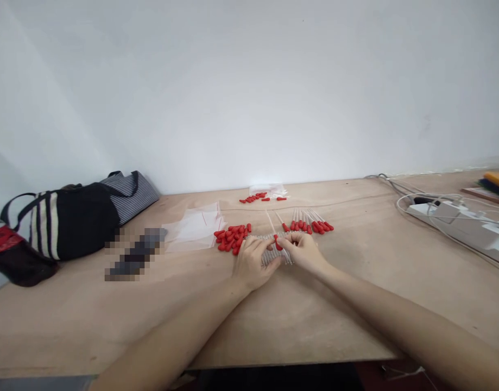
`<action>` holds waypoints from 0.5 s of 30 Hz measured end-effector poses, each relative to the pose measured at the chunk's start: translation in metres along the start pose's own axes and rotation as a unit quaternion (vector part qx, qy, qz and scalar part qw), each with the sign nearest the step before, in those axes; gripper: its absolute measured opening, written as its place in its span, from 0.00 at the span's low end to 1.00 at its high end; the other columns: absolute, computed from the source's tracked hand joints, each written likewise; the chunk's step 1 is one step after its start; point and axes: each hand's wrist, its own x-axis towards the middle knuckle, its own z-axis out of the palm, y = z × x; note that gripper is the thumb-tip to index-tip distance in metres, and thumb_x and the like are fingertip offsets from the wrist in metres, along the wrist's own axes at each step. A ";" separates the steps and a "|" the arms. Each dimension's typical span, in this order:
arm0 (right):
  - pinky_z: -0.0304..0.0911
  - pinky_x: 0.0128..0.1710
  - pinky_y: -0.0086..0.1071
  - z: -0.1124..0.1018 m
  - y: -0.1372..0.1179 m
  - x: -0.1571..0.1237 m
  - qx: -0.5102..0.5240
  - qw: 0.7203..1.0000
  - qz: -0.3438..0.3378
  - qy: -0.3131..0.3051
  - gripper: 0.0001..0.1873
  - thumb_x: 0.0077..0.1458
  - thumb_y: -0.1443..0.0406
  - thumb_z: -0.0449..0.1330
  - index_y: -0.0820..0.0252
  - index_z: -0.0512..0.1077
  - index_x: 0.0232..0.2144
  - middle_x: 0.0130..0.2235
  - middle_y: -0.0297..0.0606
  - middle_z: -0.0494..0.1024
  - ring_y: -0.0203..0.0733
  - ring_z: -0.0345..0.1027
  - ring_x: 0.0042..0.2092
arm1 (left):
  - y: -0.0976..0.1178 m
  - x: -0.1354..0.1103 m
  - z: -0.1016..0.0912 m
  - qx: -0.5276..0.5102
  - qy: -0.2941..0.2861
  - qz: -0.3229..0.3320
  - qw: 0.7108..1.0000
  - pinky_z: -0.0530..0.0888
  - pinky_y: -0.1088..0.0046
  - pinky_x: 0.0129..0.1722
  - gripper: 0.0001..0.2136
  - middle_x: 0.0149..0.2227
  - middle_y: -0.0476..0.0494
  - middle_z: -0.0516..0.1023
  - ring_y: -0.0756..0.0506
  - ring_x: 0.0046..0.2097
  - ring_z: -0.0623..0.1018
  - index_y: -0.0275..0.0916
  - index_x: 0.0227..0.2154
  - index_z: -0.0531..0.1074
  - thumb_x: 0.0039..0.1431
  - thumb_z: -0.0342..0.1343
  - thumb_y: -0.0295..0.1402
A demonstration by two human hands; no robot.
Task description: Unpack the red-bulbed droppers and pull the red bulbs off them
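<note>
Near the middle of the table, my right hand (304, 251) pinches a red rubber dropper bulb (278, 243) between thumb and fingers. A thin glass tube (270, 221) points away from this bulb. My left hand (252, 264) lies over a row of clear glass dropper tubes (274, 257), fingers stretched out and thumb apart, its fingertips close to the bulb. Part of the row is hidden under both hands. Left of it is a heap of loose red bulbs (230, 238). Beyond my right hand lie several droppers (323, 226) with red bulbs on their glass tubes.
Clear plastic bags (194, 225) lie to the left. More red bulbs (253, 198) and a bag sit near the wall. A black bag (84, 220) and a dark bottle (19, 260) stand far left. At right are a white power strip (461, 222) and cables.
</note>
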 end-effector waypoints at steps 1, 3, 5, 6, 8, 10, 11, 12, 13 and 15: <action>0.54 0.30 0.29 0.001 -0.003 -0.004 0.014 1.000 0.018 -0.005 0.19 0.48 0.53 0.50 0.58 0.72 0.20 0.21 0.30 0.73 0.35 0.64 0.25 | 0.004 0.001 0.002 -0.002 0.005 -0.017 1.000 0.65 0.66 0.37 0.12 0.29 0.46 0.76 0.44 0.35 0.70 0.39 0.34 0.71 0.51 0.56 0.41; 0.53 0.31 0.30 0.002 -0.006 -0.008 0.019 0.998 0.043 -0.029 0.19 0.49 0.53 0.51 0.57 0.72 0.19 0.21 0.30 0.73 0.36 0.64 0.26 | 0.008 0.003 0.004 0.003 0.007 -0.046 0.999 0.64 0.67 0.35 0.08 0.27 0.48 0.76 0.45 0.33 0.70 0.39 0.30 0.71 0.53 0.54 0.39; 0.52 0.34 0.31 -0.001 -0.005 -0.008 -0.002 1.000 0.007 -0.018 0.19 0.50 0.52 0.51 0.57 0.72 0.19 0.23 0.30 0.73 0.36 0.64 0.28 | 0.008 0.003 0.003 0.014 0.003 -0.058 0.998 0.63 0.68 0.35 0.06 0.26 0.48 0.75 0.46 0.33 0.70 0.40 0.30 0.72 0.55 0.52 0.35; 0.51 0.35 0.32 -0.004 -0.002 -0.007 -0.028 0.999 -0.030 0.012 0.19 0.50 0.52 0.51 0.57 0.72 0.20 0.24 0.31 0.73 0.37 0.64 0.29 | 0.006 0.002 0.002 0.021 -0.002 -0.058 0.998 0.62 0.68 0.35 0.06 0.26 0.48 0.75 0.46 0.33 0.70 0.40 0.31 0.72 0.55 0.51 0.33; 0.49 0.39 0.34 -0.012 0.006 -0.004 -0.106 0.981 -0.120 0.107 0.16 0.50 0.53 0.54 0.58 0.72 0.25 0.29 0.35 0.74 0.39 0.64 0.34 | 0.002 0.001 -0.001 0.035 -0.008 -0.054 0.998 0.62 0.68 0.35 0.07 0.27 0.48 0.76 0.45 0.34 0.70 0.41 0.34 0.73 0.56 0.50 0.31; 0.46 0.43 0.36 -0.020 0.015 -0.002 -0.189 0.940 -0.216 0.186 0.14 0.50 0.55 0.56 0.59 0.72 0.31 0.35 0.39 0.74 0.42 0.63 0.39 | -0.001 0.000 -0.004 0.041 -0.017 -0.046 0.998 0.62 0.68 0.35 0.08 0.28 0.48 0.76 0.45 0.35 0.70 0.42 0.36 0.73 0.56 0.50 0.31; 0.45 0.44 0.37 -0.024 0.019 -0.001 -0.223 0.917 -0.263 0.199 0.14 0.51 0.56 0.56 0.58 0.72 0.35 0.38 0.40 0.74 0.42 0.63 0.41 | -0.002 -0.001 -0.005 0.041 -0.024 -0.039 0.998 0.62 0.67 0.36 0.08 0.29 0.47 0.77 0.45 0.36 0.70 0.42 0.36 0.72 0.56 0.50 0.32; 0.42 0.46 0.38 -0.027 0.022 -0.001 -0.248 0.897 -0.308 0.198 0.12 0.52 0.57 0.56 0.56 0.72 0.37 0.40 0.39 0.74 0.42 0.62 0.42 | -0.003 -0.001 -0.006 0.038 -0.031 -0.032 0.998 0.61 0.67 0.36 0.08 0.31 0.47 0.77 0.45 0.36 0.70 0.42 0.37 0.72 0.57 0.49 0.32; 0.40 0.48 0.38 -0.028 0.025 -0.001 -0.263 0.879 -0.350 0.188 0.11 0.54 0.58 0.55 0.53 0.71 0.38 0.40 0.36 0.74 0.41 0.62 0.42 | -0.003 -0.001 -0.007 0.034 -0.039 -0.025 0.998 0.61 0.67 0.36 0.08 0.32 0.47 0.77 0.44 0.37 0.70 0.43 0.37 0.72 0.57 0.49 0.32; 0.35 0.50 0.40 -0.027 0.028 0.000 -0.275 0.852 -0.416 0.163 0.08 0.56 0.61 0.53 0.49 0.72 0.36 0.34 0.31 0.76 0.38 0.62 0.41 | -0.002 0.000 -0.008 0.026 -0.051 -0.014 0.998 0.61 0.66 0.37 0.09 0.33 0.47 0.77 0.44 0.38 0.70 0.42 0.37 0.72 0.58 0.48 0.32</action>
